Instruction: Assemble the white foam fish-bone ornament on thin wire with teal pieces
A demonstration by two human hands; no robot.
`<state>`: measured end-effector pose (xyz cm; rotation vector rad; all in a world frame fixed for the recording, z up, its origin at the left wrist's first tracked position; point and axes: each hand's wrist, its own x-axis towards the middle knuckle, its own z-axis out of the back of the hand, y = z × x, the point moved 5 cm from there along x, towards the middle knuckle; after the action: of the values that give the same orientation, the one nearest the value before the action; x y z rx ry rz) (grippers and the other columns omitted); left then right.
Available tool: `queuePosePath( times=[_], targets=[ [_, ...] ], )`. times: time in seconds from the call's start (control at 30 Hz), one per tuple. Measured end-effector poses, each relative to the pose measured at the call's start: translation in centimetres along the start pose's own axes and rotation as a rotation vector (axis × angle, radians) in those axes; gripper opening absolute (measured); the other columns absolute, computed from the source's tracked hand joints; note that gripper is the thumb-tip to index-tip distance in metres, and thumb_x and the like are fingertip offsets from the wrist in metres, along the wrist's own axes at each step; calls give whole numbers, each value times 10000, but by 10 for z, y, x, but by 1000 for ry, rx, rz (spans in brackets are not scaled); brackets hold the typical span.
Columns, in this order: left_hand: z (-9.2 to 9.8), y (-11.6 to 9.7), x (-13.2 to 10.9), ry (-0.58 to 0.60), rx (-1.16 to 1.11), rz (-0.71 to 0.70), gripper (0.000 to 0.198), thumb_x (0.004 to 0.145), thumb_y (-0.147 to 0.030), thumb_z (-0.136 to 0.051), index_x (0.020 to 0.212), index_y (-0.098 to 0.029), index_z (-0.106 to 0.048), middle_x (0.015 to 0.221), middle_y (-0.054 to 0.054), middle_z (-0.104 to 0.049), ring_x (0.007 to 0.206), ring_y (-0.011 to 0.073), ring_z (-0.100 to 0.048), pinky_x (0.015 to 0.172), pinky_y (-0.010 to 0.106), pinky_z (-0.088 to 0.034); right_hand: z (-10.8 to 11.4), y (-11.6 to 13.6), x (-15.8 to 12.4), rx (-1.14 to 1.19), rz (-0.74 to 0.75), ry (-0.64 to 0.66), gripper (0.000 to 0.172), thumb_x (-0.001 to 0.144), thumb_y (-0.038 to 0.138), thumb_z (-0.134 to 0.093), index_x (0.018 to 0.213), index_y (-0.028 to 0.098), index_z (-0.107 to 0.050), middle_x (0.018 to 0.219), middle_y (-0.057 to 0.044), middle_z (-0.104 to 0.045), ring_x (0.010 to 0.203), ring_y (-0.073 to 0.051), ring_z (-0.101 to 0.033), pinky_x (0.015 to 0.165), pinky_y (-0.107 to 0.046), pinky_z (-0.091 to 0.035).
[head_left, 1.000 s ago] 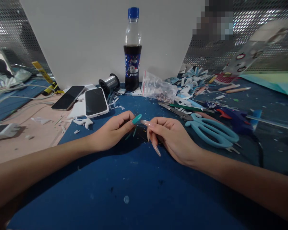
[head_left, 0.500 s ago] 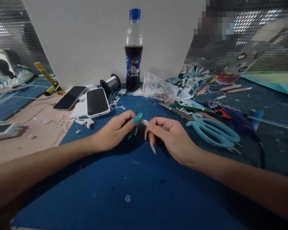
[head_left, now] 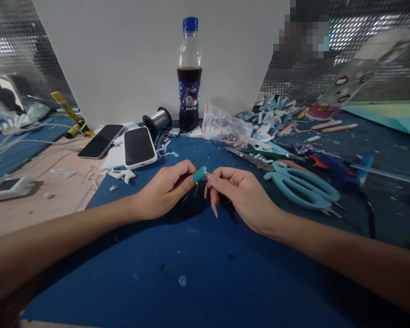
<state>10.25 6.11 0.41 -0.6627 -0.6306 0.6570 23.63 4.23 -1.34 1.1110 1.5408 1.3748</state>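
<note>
My left hand and my right hand meet fingertip to fingertip over the middle of the blue mat. The left fingers carry long teal nails and are curled in a pinch. On the right hand the long pale pink nails point down, and these fingers are also pinched together. Something small and dark lies between and under the fingertips; I cannot make out what it is. Both wrists rest low on the mat.
A cola bottle stands at the back by a white board, with a wire spool and a clear plastic bag beside it. Two phones lie left. Teal scissors, a glue gun and paper scraps lie right.
The right hand's fingers have curled in a little and its long nail has swung closer to the left hand. The left hand has barely moved.
</note>
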Motion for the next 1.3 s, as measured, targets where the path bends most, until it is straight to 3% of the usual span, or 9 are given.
queuePosePath(
  times=[0.27,0.6,0.77,1.3],
  targets=[
    [3,-1,-2,-83,71,-28,175,913,-243,-397,755,-177,-434,563,-56,-372,480,67,-320,459,200,-301,2,3,1,-3,25,-28,234,846,305,-574,665,156,-585,539,11,-608,457,-75,-546,496,-212,-420],
    [3,-4,-4,-138,257,-118,145,908,-202,-389,771,-176,-429,633,-30,-448,537,80,-391,508,203,-341,2,3,1,4,32,5,241,856,309,-566,678,151,-600,597,-11,-653,537,-84,-577,575,-215,-429],
    [8,-10,-9,-292,328,-220,152,891,-144,-411,748,-191,-387,624,-42,-408,516,72,-366,490,198,-326,1,1,2,-14,22,5,218,844,301,-581,706,137,-623,599,-20,-657,532,-81,-547,574,-217,-421],
    [4,-13,-9,-271,397,-272,140,889,-126,-376,768,-198,-370,655,-25,-443,545,87,-410,514,214,-366,-1,1,0,-78,7,65,212,830,335,-586,715,157,-594,593,-6,-639,538,-96,-550,597,-242,-428]
  ],
)
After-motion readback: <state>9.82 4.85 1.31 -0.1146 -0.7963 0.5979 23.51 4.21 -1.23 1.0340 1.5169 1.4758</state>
